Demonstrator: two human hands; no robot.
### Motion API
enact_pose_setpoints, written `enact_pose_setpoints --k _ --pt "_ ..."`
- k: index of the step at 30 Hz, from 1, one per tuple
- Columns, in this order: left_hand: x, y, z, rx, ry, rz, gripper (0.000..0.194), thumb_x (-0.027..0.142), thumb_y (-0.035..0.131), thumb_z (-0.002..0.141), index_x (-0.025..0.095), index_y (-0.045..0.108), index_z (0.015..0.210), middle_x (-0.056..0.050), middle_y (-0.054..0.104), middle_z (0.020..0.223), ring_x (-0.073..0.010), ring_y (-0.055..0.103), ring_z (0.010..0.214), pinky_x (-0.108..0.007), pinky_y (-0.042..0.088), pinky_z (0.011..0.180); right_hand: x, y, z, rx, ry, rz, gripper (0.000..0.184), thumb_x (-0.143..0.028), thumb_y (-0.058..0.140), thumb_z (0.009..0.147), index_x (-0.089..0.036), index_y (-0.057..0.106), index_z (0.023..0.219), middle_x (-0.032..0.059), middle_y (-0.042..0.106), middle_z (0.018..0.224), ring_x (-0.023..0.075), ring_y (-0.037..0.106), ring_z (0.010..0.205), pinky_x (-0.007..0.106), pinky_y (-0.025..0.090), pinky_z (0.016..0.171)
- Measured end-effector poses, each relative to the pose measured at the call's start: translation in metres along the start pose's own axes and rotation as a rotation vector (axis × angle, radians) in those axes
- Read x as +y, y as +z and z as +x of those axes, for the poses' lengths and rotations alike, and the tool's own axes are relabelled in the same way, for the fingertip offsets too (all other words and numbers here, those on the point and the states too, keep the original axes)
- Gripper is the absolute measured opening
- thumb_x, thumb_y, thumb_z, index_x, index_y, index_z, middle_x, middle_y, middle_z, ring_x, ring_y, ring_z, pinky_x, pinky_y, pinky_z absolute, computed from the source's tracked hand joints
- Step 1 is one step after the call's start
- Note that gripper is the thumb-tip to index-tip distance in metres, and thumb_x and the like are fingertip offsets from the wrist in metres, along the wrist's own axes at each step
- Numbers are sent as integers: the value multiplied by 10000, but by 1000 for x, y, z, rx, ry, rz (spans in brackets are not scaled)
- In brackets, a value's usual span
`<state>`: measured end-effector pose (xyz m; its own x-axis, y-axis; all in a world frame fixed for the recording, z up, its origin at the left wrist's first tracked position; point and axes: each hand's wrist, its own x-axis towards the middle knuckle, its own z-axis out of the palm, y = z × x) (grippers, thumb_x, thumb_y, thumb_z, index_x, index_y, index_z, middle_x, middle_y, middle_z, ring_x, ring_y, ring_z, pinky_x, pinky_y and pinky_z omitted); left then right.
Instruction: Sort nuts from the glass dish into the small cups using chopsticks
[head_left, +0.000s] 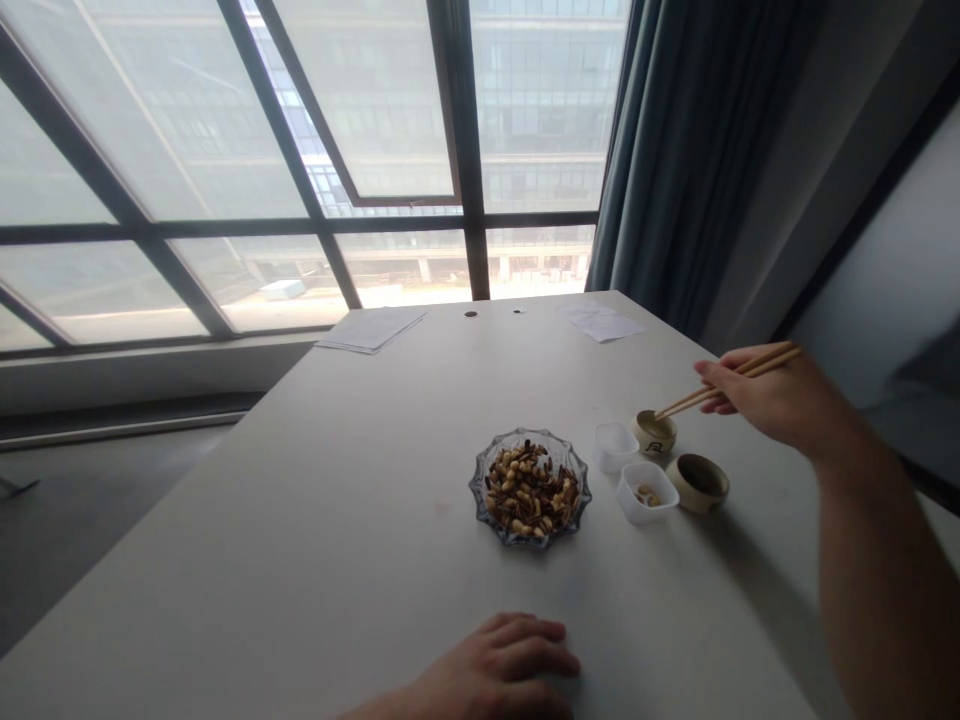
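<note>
While aloft, wooden chopsticks (681, 403) in right hand (776, 400)

wooden chopsticks (679, 405), raised, tips angled down

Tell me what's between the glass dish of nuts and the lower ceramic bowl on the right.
In the head view, a small white plastic tub holding a few pale nuts sits between the glass dish and the ceramic bowl.
</note>
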<state>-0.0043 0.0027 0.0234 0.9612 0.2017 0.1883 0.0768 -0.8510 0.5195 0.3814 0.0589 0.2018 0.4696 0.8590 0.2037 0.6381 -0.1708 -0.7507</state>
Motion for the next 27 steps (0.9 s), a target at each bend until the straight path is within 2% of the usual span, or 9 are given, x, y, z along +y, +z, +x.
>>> enact_pose_setpoints --k 3,9,12,14,16,18,21,24,27 --pt "0 -1 -1 -1 3 -11 187 248 643 1072 280 656 1256 -66 684 1449 -248 542 1456 -363 413 1239 6 5 6 -52 -36 -16 280 -363 710 960 -197 693 736 111 773 690 240 786 677 266 592 592" --pt "0 0 -1 -1 7 -15 191 256 654 1067 277 655 1256 -69 688 1441 -245 551 1449 -362 412 1239 10 6 8 -15 -100 24 307 -435 762 915 -222 684 708 99 765 670 264 786 656 271 584 531" --pt "-1 0 0 7 8 -5 187 252 660 1062 274 657 1248 -67 693 1434 -242 552 1447 -356 416 1237 4 10 3 38 -155 126 343 -503 780 897 -196 714 758 109 777 709 269 794 671 281 609 538" --pt "-1 1 1 9 10 8 181 248 671 1056 268 660 1236 -64 695 1430 -238 552 1447 -343 410 1240 -4 16 -5 25 -216 172 376 -543 770 899 -181 743 800 105 787 727 260 794 668 281 617 543" --pt "-2 1 1 6 16 20 175 248 682 1052 262 663 1225 -62 696 1428 -234 552 1448 -326 400 1244 -14 26 -15 -68 -284 202 391 -561 740 920 -186 760 813 91 796 735 242 791 665 269 614 550" --pt "-2 1 0 -2 19 27 172 245 682 1052 255 664 1223 -62 690 1438 -229 544 1455 -312 386 1249 -24 38 -26 -221 -339 234 388 -554 714 943 -196 760 801 72 797 732 225 790 672 253 608 570" --pt "-3 1 -1 -4 24 30 173 234 686 1049 244 662 1220 -57 687 1442 -218 534 1460 -297 365 1258 -33 58 -39 -411 -368 247 385 -532 689 965 -197 747 785 54 790 712 215 786 681 245 593 593" --pt "-4 3 -1 0 27 27 187 232 698 1041 248 661 1223 -55 692 1432 -215 538 1455 -299 364 1260 -35 76 -46 -481 -347 219 388 -520 657 982 -194 744 793 53 789 711 221 781 688 260 575 604" --pt "-5 4 -1 2 22 23 171 257 673 1058 256 658 1228 -60 692 1434 -228 544 1453 -318 374 1259 -35 88 -48 -482 -353 184 371 -500 652 981 -196 739 787 51 787 705 224 775 684 268 552 609"
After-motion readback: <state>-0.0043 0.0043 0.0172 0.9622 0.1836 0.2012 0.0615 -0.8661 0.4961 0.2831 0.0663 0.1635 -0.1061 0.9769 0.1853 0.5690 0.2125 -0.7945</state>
